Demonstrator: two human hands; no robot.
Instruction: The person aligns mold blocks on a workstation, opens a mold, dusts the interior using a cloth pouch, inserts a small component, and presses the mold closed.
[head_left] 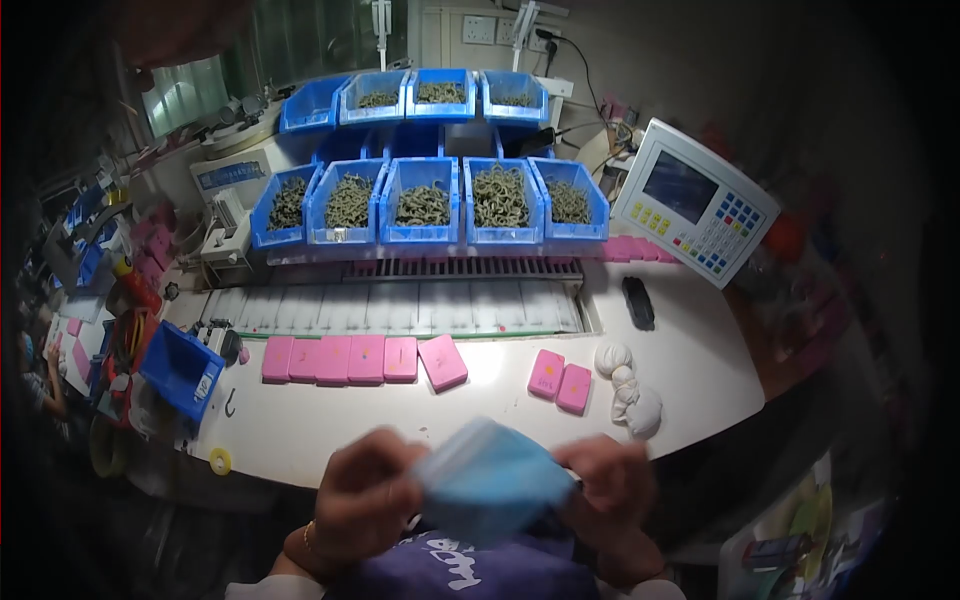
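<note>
A light blue disposable face mask (495, 480), blurred by motion, is stretched out in front of my body, past the near edge of the table. My left hand (370, 490) pinches its left edge, fingers curled. At the opposite edge, my right hand (608, 490) is also closed on the mask, though its fingertips are smeared. Beyond my hands, a row of pink blocks (335, 358) lies on the white table (480, 430), with one tilted pink block (443, 362) beside it. Two more pink blocks (560, 380) lie to the right, next to white cloth bundles (630, 390).
Blue bins (422, 225) with small greenish coiled pieces stand in tiers at the back. A control panel (695, 200) with screen and keys leans at the right. A black object (638, 303) lies below it. At left are a tilted blue bin (180, 370) and a yellow tape roll (220, 461).
</note>
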